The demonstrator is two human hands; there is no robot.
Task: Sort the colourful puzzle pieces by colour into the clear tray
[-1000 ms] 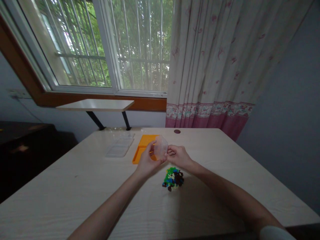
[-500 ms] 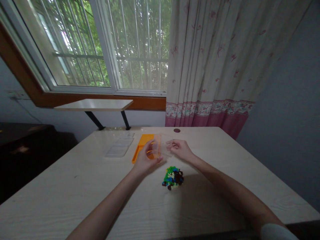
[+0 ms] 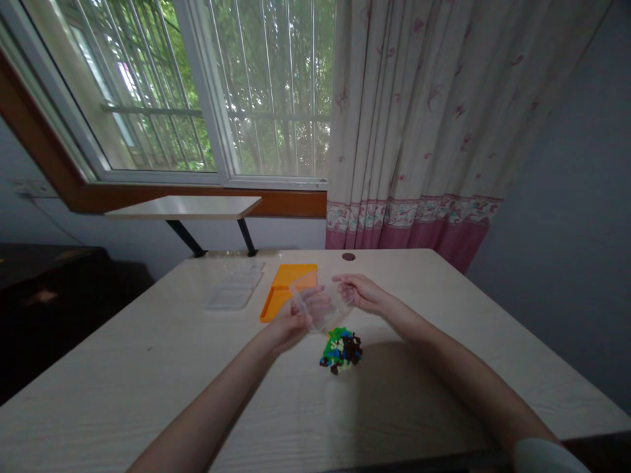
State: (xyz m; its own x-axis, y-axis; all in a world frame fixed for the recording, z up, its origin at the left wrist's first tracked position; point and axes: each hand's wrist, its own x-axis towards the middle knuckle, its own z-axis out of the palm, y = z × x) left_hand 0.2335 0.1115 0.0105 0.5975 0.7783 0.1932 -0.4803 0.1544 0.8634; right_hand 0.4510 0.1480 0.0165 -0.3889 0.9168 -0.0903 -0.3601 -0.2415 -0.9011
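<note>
A clear plastic box (image 3: 318, 305) is held tilted above the table between my two hands. My left hand (image 3: 290, 325) grips its left side, the fingers showing through the clear plastic. At its right edge, my right hand (image 3: 362, 292) has its fingers curled on the plastic. Just below and nearer to me lies a small heap of green, black, blue and white plastic pieces (image 3: 341, 351). Behind my left hand sits an orange divided tray (image 3: 290, 276), partly covered by the hand and the box.
Clear plastic containers or lids (image 3: 234, 292) lie left of the orange tray. A raised white shelf (image 3: 197, 207) on black legs stands at the table's back left. The pale wooden table (image 3: 123, 368) reaches back to the curtain (image 3: 409, 164) and window.
The clear box has tilted and come a little toward me, uncovering more of the orange tray. My left hand has turned and lowered slightly. The heap of pieces has not moved.
</note>
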